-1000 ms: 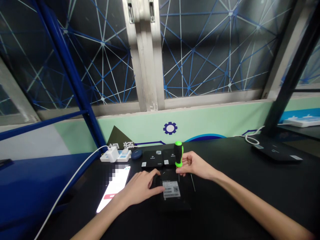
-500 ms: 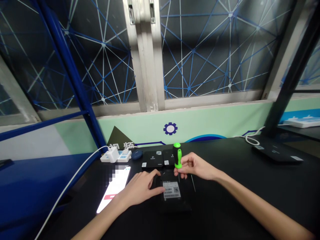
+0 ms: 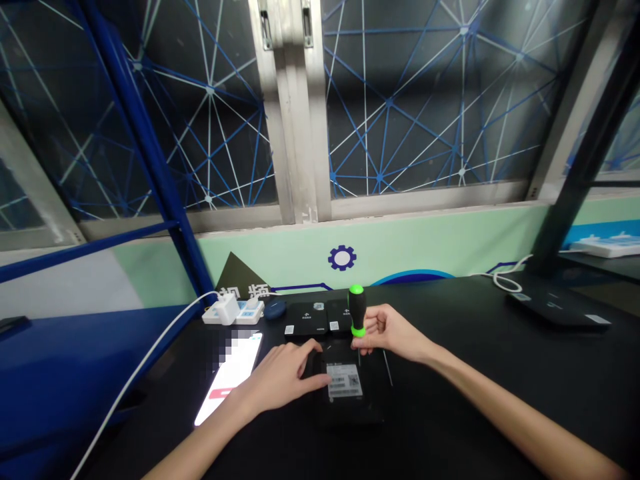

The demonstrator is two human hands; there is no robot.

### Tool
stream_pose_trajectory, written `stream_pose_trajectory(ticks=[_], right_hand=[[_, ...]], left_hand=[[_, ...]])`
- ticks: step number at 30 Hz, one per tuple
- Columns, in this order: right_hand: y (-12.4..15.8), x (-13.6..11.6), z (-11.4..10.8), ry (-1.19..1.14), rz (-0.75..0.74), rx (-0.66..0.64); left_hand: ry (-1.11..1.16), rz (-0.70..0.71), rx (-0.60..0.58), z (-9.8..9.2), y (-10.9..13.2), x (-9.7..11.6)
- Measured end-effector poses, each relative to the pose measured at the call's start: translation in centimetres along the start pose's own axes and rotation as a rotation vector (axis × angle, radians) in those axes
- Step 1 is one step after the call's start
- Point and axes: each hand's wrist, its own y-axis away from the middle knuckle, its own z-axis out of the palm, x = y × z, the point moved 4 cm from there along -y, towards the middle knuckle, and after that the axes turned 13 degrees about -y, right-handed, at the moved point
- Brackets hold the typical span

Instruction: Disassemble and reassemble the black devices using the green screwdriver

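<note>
My right hand (image 3: 385, 331) pinches an upright screwdriver (image 3: 357, 310) with a black and neon-green handle by its lower part. Its shaft and tip are hidden behind my fingers, just above a flat black box (image 3: 347, 407) with a white barcode label (image 3: 345, 382). My left hand (image 3: 280, 377) rests on that box with its fingers spread, the thumb reaching the label's left edge. A thin metal rod (image 3: 388, 368) lies on the table to the right of the box.
Two black boxes (image 3: 307, 319) stand behind the work spot, beside a power strip (image 3: 235, 312) with a white charger and cable (image 3: 150, 360). A lit phone (image 3: 229, 379) lies to the left, a dark blue round object (image 3: 275, 309) at the back, and a black device (image 3: 557, 308) at the right.
The screwdriver handle has shifted slightly in my right fingers between frames, and the view has drifted a little. My left hand and the box have stayed in place.
</note>
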Motion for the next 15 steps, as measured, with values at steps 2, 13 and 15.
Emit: stream_pose_trajectory(ticks=[2, 13, 15], right_hand=[[0.1, -0.2, 0.0, 0.017, 0.012, -0.008], [0.6, -1.1, 0.5, 0.072, 0.01, -0.134], [0.4, -0.8, 0.4, 0.06, -0.001, -0.094]], left_hand=[[0.003, -0.002, -0.004, 0.0, 0.0, 0.0], [0.003, -0.005, -0.012, -0.2, 0.1, 0.1], [0.001, -0.003, -0.008, -0.1, 0.0, 0.2]])
